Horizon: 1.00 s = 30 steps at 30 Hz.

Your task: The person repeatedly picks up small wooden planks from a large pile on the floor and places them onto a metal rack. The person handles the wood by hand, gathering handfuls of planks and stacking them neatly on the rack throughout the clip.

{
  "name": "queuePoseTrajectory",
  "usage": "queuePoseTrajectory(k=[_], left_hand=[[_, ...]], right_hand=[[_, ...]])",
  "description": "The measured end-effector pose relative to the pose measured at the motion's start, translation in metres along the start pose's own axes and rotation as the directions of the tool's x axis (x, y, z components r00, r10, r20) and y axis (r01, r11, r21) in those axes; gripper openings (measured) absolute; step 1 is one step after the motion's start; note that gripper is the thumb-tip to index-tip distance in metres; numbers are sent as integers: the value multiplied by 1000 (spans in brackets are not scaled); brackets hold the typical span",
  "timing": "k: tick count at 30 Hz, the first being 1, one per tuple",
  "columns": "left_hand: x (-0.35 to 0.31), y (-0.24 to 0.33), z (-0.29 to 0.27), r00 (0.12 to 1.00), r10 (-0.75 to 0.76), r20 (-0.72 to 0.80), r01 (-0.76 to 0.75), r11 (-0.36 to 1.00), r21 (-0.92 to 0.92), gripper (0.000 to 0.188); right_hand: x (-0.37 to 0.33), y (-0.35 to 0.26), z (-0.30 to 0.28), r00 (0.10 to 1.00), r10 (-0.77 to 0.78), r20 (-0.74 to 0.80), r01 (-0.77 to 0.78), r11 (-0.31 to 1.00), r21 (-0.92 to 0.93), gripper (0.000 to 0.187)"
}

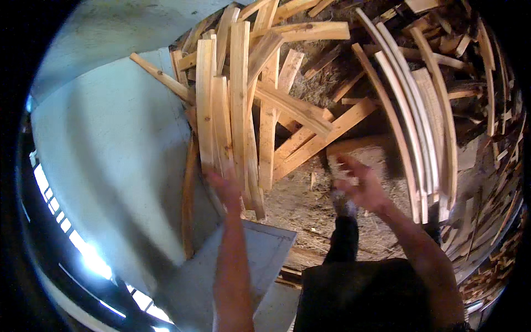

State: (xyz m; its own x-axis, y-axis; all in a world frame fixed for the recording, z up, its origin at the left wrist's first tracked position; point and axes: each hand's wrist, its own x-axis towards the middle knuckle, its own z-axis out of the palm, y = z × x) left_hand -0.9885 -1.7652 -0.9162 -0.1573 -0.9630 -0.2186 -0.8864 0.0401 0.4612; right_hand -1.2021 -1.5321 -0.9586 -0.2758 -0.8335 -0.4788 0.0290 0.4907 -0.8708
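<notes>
My left hand (227, 190) is at the lower ends of several upright wooden boards (239, 99), its fingers apart and smeared by motion. Whether it touches the wood I cannot tell. My right hand (364, 185) is over the ground to the right, fingers spread and slightly blurred, with nothing visible in it. Just behind that hand lies a wide, flat wooden block (359, 152). Crossed boards (332, 133) lie between and beyond my hands. Several long, thin wooden strips (412, 105) stretch along the right side.
A pale blue wall (116, 166) rises on the left. Near my left forearm is a grey panel with a corner (271, 237). Chips and straw-like debris (298, 213) cover the ground by my foot (344, 206). More scrap wood (487, 249) is heaped at far right.
</notes>
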Motion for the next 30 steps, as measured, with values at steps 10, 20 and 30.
queuePoseTrajectory(k=[10,20,30], left_hand=[[142,-90,-58,899,-233,370,290,951,-107,51],[77,-35,-24,972,-62,226,94,987,-132,40],[37,-82,-3,942,37,334,-21,998,-51,54]], right_hand=[[148,-18,163,992,20,-124,62,780,623,65],[132,-36,160,968,194,157,-234,486,842,63],[105,-22,112,977,198,77,-187,627,756,68]])
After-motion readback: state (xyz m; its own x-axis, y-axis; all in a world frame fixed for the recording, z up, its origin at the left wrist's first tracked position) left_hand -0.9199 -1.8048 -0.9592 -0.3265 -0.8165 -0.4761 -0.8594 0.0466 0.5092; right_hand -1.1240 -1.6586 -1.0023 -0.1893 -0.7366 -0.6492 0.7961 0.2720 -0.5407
